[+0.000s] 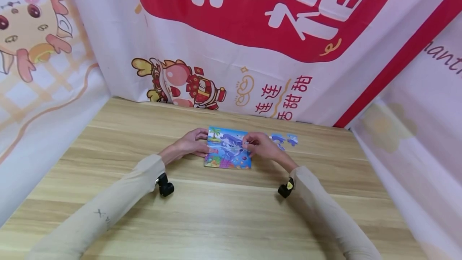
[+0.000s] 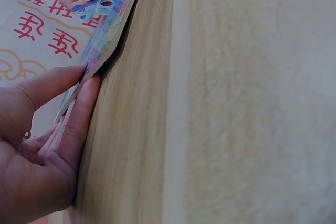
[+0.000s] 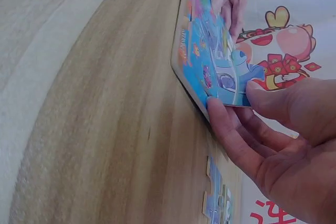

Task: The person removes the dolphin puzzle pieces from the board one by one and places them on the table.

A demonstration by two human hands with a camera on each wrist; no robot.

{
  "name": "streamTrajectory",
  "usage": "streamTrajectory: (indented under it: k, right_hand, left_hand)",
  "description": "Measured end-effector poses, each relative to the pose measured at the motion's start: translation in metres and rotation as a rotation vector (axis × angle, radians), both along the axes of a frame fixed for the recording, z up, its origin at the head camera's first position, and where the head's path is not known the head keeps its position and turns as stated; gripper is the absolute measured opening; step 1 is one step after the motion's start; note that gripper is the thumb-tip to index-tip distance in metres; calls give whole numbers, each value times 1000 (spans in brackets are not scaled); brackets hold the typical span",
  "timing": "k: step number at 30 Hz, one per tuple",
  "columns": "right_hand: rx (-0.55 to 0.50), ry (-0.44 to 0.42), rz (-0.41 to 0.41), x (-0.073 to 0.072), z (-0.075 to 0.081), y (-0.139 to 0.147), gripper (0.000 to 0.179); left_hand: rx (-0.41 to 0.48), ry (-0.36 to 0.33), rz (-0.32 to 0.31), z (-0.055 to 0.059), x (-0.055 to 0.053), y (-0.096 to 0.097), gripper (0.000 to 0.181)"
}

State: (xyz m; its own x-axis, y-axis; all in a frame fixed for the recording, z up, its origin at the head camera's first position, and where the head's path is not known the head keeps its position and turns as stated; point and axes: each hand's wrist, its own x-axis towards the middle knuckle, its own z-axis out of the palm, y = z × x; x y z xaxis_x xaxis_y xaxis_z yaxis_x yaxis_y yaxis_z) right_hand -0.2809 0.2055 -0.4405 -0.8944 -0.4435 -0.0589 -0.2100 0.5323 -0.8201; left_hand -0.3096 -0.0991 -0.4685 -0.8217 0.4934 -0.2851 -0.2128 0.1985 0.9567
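Two grips: L grip (image 1: 188,142) pinches board (image 1: 226,163) by its edge, prob. to steady it; R grip (image 1: 262,145) pinches piece (image 2: 95,8); spare pcs. (image 1: 292,139) just right, prob. for reach.

Blue puzzle (image 1: 228,149) with purplish dolphins, green palm (image 1: 214,132) at ten o'clock, pink at six; blue-and-white pieces (image 1: 292,139) at its three o'clock. Pale, streaked wood-grain surface (image 1: 223,212); beige sleeves (image 1: 119,196); red-and-white cloth (image 1: 223,31) at twelve.

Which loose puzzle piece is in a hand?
The piece pinched in the right hand, over the puzzle board; the other loose pieces lie on the table.
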Motion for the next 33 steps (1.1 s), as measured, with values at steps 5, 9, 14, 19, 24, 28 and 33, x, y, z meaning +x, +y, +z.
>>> streamTrajectory:
  k: [5,9,14,19,24,28,33]
  right_hand:
    - [-32,-23,27,0,2,3,9]
    - [-36,-42,-1,1,3,4,9]
    - [-55,-36,-76,2,5,12,15]
    - [-77,-40,-155,1,9,25,25]
    - [-109,-76,-227,4,11,40,29]
    - [-122,-112,-257,7,11,52,30]
    - [-129,-118,-269,9,11,69,33]
  left_hand:
    - [-11,22,-13,-1,-1,1,75]
    - [-8,32,-20,-1,0,2,75]
    - [1,43,-28,1,0,3,75]
    - [3,45,-26,2,0,2,79]
    - [16,43,-24,1,0,0,80]
    - [22,42,-23,-2,0,-1,80]
    - [27,25,-13,-4,1,-2,80]
